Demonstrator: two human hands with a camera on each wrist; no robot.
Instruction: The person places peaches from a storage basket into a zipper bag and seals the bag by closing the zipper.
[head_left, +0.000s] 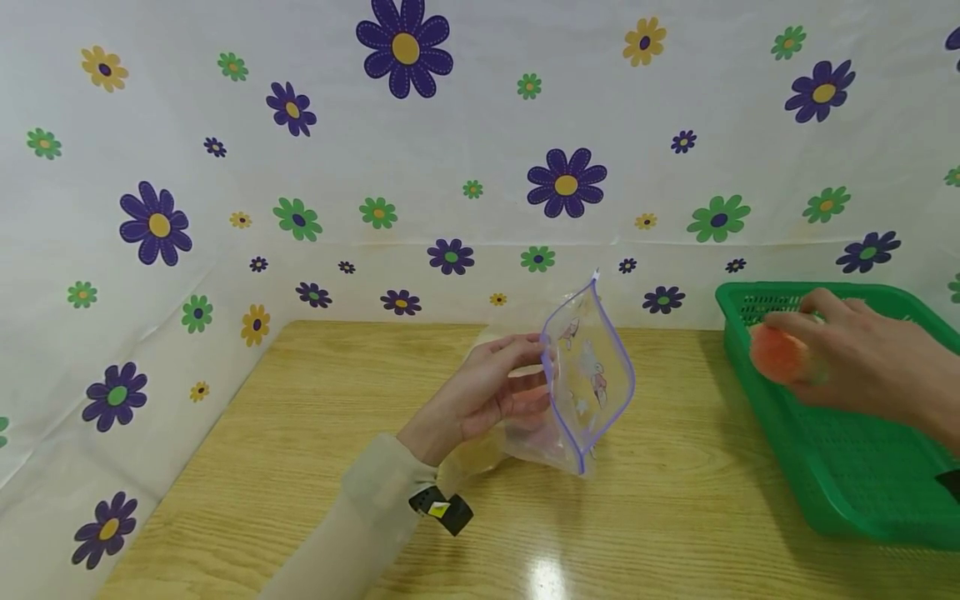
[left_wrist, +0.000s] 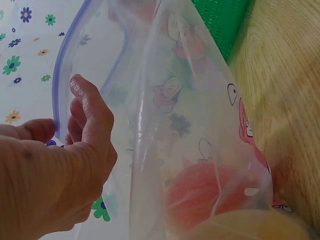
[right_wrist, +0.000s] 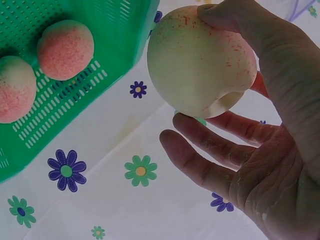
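Observation:
My left hand (head_left: pixel 483 392) holds the purple-edged rim of a clear zip bag (head_left: pixel 570 425) with printed figures. The bag's mouth gapes toward the right. Inside it, through the plastic in the left wrist view, show a red-pink round fruit (left_wrist: pixel 197 195) and a pale yellow round thing (left_wrist: pixel 250 227). A peach (right_wrist: pixel 200 65), pale with red speckles, is gripped between the thumb and fingers of my right hand (head_left: pixel 862 358), above the near-left side of a green basket (head_left: pixel 795 475). Two more pink peaches (right_wrist: pixel 66 50) lie in the basket in the right wrist view.
The green basket stands at the right of the wooden table (head_left: pixel 360 392), its wall raised above the tabletop. A white flower-printed sheet (head_left: pixel 330 167) hangs behind the table and along its left side.

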